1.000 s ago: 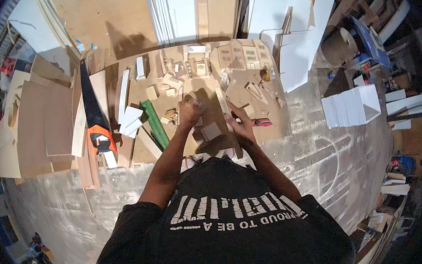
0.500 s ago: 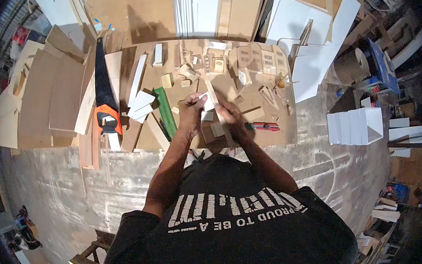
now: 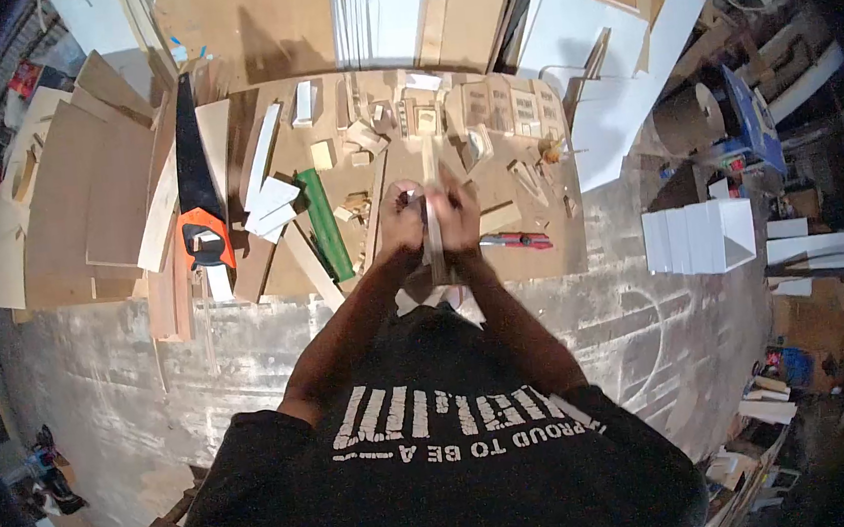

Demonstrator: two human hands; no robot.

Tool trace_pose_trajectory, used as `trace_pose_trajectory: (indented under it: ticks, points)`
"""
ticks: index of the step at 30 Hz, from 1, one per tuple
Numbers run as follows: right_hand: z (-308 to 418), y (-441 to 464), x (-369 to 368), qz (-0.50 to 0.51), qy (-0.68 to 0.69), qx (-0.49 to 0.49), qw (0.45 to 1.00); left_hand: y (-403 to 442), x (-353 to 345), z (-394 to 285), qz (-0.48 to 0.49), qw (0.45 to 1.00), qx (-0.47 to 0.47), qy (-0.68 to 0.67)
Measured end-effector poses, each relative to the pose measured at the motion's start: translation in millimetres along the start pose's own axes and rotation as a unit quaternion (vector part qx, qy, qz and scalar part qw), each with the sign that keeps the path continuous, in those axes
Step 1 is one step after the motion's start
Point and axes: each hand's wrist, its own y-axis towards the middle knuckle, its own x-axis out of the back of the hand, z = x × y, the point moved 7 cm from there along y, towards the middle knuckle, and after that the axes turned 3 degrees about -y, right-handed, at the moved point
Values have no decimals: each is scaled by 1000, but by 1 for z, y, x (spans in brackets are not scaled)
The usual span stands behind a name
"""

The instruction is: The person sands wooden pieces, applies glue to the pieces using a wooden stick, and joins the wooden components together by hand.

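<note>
Right in front of you, your left hand (image 3: 398, 220) and right hand (image 3: 457, 215) meet around a narrow wooden strip (image 3: 432, 207), the left fingers curled and the right ones bent against it, though blur hides whether either set clamps it. If uneven pressure makes the strip twist, your right hand could knock the red cutter (image 3: 525, 240) lying just beside it on the surface (image 3: 560, 259). Farther out, a jolt from the strip's far end could scatter the loose wooden blocks (image 3: 322, 155) or nudge the windowed panel (image 3: 505, 108).
</note>
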Motion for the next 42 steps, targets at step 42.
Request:
trace_pose_trajectory:
  ticks: [42]
  points:
    - [84, -49, -65, 57, -47, 101, 992, -6, 97, -16, 99, 953, 149, -246]
